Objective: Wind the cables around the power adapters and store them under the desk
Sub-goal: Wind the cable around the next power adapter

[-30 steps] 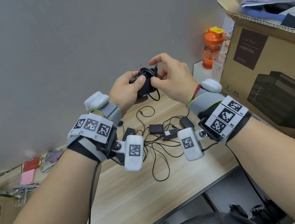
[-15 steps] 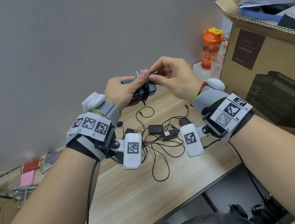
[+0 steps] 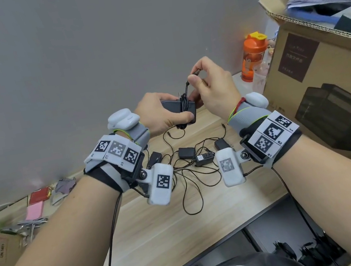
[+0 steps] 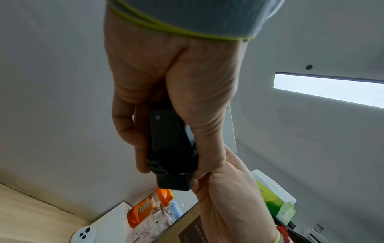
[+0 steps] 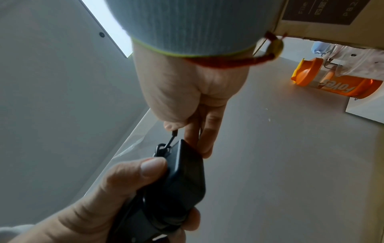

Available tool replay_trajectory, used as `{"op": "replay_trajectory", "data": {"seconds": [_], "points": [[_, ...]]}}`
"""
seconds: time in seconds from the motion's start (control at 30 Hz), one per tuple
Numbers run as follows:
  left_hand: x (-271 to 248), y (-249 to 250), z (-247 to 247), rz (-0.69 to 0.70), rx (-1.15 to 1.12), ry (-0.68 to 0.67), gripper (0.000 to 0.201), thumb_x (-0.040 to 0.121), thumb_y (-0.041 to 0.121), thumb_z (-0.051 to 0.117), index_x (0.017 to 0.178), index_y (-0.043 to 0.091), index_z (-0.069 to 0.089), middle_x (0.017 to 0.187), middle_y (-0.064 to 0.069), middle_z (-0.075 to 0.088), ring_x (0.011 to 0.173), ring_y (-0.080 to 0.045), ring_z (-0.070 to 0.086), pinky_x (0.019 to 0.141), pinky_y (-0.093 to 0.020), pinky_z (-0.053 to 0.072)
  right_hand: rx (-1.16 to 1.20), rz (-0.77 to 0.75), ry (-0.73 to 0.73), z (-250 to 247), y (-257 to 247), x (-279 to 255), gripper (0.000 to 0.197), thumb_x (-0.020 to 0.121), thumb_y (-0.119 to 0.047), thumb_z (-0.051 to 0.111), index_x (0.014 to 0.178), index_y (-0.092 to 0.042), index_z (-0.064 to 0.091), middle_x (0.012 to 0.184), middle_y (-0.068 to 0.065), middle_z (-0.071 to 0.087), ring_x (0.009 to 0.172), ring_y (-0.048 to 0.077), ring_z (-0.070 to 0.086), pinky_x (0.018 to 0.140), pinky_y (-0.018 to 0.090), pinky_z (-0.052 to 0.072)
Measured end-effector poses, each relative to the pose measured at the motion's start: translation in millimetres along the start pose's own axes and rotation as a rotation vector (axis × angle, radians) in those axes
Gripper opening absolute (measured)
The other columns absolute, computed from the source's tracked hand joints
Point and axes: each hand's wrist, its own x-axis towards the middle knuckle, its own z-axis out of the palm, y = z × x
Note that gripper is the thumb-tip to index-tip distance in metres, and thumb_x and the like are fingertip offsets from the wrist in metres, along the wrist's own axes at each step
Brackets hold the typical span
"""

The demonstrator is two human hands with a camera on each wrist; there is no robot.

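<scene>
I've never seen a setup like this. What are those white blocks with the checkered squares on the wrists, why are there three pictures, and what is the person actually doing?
No robot here: a person wears cameras. The big picture comes from a head camera looking down; the other two come from cameras strapped to each wrist, looking along the hand. The white blocks with patterned squares are part of those wrist rigs.

The left hand grips a black power adapter with cable already wound around its middle. The right hand pinches the cable's free end just above the adapter.

On the wooden desk lie more adapters in a tangle of loose cables. At the right stand an orange bottle and a cardboard box.
</scene>
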Motion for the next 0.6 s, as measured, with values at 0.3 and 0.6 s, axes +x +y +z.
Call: {"op": "replay_trajectory", "data": {"seconds": [0.3, 0.6], "points": [[-4, 3, -6, 0.057, 0.025, -0.068, 0.029, 0.064, 0.034, 0.088, 0.090, 0.033, 0.075, 0.081, 0.000, 0.074, 0.069, -0.009, 0.062, 0.073, -0.029, 0.053, -0.054, 0.046, -0.078, 3, 4, 4, 0.011, 0.098, -0.028, 0.057, 0.093, -0.018, 0.054, 0.064, 0.004, 0.068, 0.051, 0.019, 0.066, 0.043, 0.032, 0.055], [2, 2, 6, 0.004, -0.127, 0.045, 0.056, 0.057, 0.045, 0.092, 0.101, 0.019, 0.070, 0.094, -0.001, 0.075, 0.090, -0.017, 0.072, 0.086, -0.036, 0.058, 0.458, 0.471, -0.315, 1, 27, 2, 0.017, 0.098, -0.017, 0.057, 0.082, -0.012, 0.060, 0.062, 0.002, 0.058, 0.043, 0.012, 0.052, 0.048, 0.024, 0.053]]}}
